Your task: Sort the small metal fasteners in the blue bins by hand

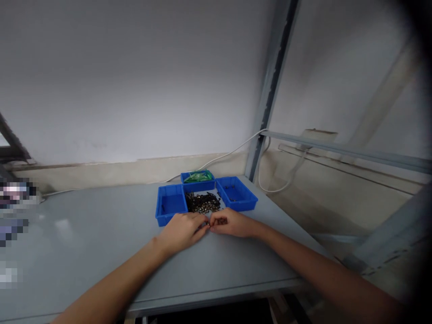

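Note:
My left hand (185, 228) and my right hand (233, 222) meet at the fingertips over the grey table, just in front of a heap of small dark and brassy metal parts (204, 203). Both hands are closed in a pinch. Whatever sits between the fingertips is too small to make out. Left of the heap stands a blue bin (172, 200) with little visible in it. A second blue bin (238, 193), at the right, holds a few small dark pieces. Behind the heap, another blue bin (198, 184) contains green plastic packaging (199, 176).
The grey table (101, 243) runs along a wall (151, 90). A metal upright (270, 90) rises at its back right corner, with a white cable (232, 152) running past it. A pixelated patch covers the far left edge.

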`<action>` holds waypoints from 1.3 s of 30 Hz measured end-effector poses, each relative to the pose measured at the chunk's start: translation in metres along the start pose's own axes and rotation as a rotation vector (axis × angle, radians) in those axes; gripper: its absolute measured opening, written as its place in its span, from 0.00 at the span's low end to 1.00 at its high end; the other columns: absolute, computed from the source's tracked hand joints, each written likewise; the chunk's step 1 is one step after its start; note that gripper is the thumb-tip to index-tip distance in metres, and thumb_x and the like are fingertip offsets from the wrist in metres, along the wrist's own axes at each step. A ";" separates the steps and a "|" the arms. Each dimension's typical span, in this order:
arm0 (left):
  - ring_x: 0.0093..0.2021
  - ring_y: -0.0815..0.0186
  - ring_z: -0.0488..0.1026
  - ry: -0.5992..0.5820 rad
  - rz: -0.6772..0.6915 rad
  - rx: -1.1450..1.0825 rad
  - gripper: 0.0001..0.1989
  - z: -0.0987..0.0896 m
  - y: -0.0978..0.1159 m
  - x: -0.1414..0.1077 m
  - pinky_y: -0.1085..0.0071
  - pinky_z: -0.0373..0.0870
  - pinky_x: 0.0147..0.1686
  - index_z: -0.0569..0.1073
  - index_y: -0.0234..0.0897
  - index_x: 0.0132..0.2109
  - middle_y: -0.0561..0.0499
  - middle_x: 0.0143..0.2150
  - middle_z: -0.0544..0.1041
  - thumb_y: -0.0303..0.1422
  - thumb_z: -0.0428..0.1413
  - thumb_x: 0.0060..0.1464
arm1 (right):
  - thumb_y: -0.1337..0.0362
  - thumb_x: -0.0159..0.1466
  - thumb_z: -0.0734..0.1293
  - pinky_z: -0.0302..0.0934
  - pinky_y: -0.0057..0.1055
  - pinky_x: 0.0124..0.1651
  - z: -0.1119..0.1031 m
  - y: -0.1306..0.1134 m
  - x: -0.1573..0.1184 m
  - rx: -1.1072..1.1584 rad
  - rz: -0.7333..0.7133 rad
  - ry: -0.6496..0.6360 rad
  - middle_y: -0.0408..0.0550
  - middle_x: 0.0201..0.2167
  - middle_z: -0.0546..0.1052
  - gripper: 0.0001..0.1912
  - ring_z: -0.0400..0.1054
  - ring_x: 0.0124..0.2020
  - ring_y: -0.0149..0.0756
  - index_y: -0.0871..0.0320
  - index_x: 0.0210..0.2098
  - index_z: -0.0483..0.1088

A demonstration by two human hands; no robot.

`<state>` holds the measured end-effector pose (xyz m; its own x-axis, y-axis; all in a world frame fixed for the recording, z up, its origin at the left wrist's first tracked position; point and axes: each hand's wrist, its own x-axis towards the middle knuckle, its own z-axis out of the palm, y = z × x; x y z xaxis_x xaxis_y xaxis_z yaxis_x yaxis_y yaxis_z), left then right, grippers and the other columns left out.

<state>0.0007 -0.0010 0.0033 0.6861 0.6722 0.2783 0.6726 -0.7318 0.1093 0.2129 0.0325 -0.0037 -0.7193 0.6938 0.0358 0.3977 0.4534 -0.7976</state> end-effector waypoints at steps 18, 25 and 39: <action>0.36 0.62 0.76 -0.029 -0.011 -0.019 0.09 0.001 0.000 -0.001 0.70 0.70 0.35 0.72 0.37 0.41 0.50 0.36 0.78 0.35 0.50 0.64 | 0.61 0.60 0.67 0.53 0.25 0.28 0.001 0.007 0.001 -0.059 -0.063 0.021 0.43 0.24 0.72 0.09 0.62 0.26 0.29 0.61 0.32 0.75; 0.35 0.61 0.77 -0.017 -0.014 -0.035 0.08 0.002 0.000 -0.001 0.70 0.70 0.34 0.72 0.36 0.40 0.50 0.35 0.78 0.34 0.50 0.62 | 0.64 0.61 0.66 0.52 0.25 0.28 0.001 0.007 0.002 -0.120 -0.088 0.025 0.43 0.24 0.73 0.08 0.62 0.25 0.29 0.61 0.33 0.77; 0.37 0.61 0.77 -0.033 -0.021 -0.030 0.09 0.001 -0.001 0.000 0.70 0.70 0.35 0.73 0.36 0.44 0.49 0.38 0.79 0.33 0.50 0.62 | 0.65 0.62 0.65 0.53 0.25 0.29 0.001 0.005 0.001 -0.147 -0.106 0.044 0.44 0.25 0.75 0.10 0.63 0.26 0.29 0.61 0.34 0.77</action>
<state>0.0003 -0.0005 0.0018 0.6807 0.6907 0.2441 0.6789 -0.7200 0.1439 0.2135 0.0347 -0.0078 -0.7373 0.6600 0.1441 0.4020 0.6000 -0.6917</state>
